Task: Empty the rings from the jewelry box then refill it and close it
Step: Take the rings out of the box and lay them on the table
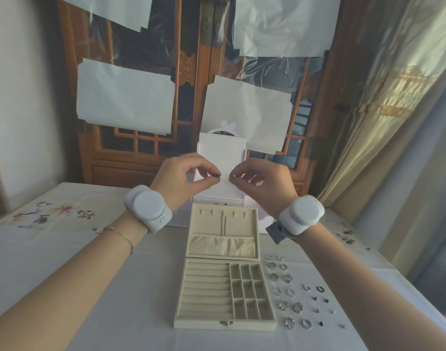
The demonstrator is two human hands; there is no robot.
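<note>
The box (224,282) lies open at the tabletop's (115,312) centre, lid propped back at 12 o'clock, slots and compartments bare; the rings (287,292) lie in rows on the cloth at its 3 o'clock, just beside it; both hands are raised beyond the lid, left hand (184,178) and right hand (262,181) each with grip pinched on something small and dark, tips nearly meeting.

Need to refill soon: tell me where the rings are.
In the head view, the rings lie in rows on the table, right of the open jewelry box.
</note>
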